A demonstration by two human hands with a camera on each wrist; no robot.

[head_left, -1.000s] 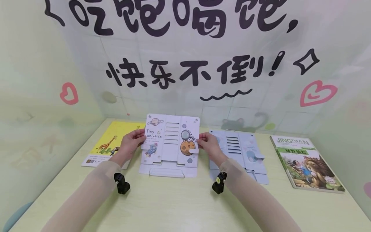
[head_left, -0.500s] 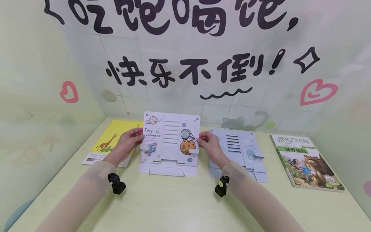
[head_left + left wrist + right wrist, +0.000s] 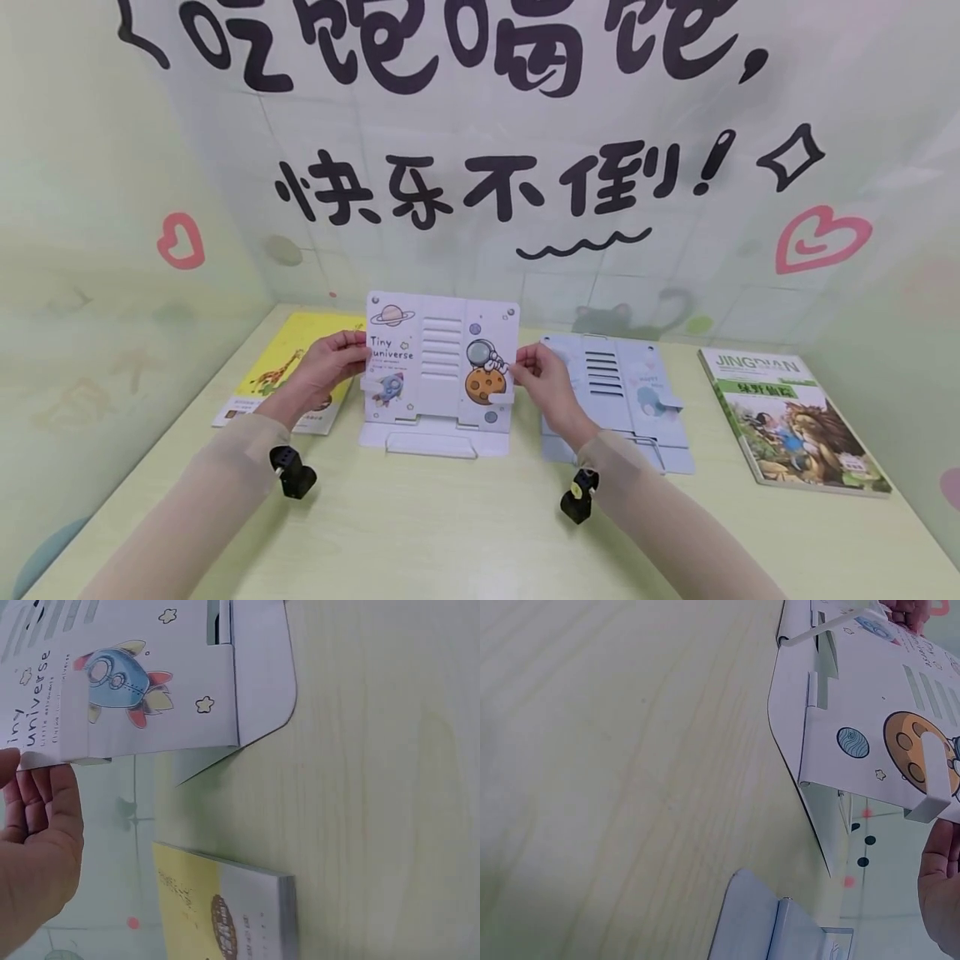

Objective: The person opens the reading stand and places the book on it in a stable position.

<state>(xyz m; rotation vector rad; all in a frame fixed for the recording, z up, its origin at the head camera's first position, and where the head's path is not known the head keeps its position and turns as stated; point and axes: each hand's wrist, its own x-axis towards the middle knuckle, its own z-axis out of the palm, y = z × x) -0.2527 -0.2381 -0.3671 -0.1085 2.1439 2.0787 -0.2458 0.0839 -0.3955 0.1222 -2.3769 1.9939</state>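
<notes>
A white bookstand (image 3: 441,393) lettered "Tiny universe" rests on the worktop (image 3: 457,529), its tilted panel pinched at opposite side edges by the left hand (image 3: 322,367) and the right hand (image 3: 547,379), between a yellow book (image 3: 291,352) at left and a blue bookstand (image 3: 637,392) lying at right.

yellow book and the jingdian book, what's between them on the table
In the head view: the white stand, held at its side edges by the left hand and right hand, then the light blue stand, nearer the JINGDIAN book.
</notes>
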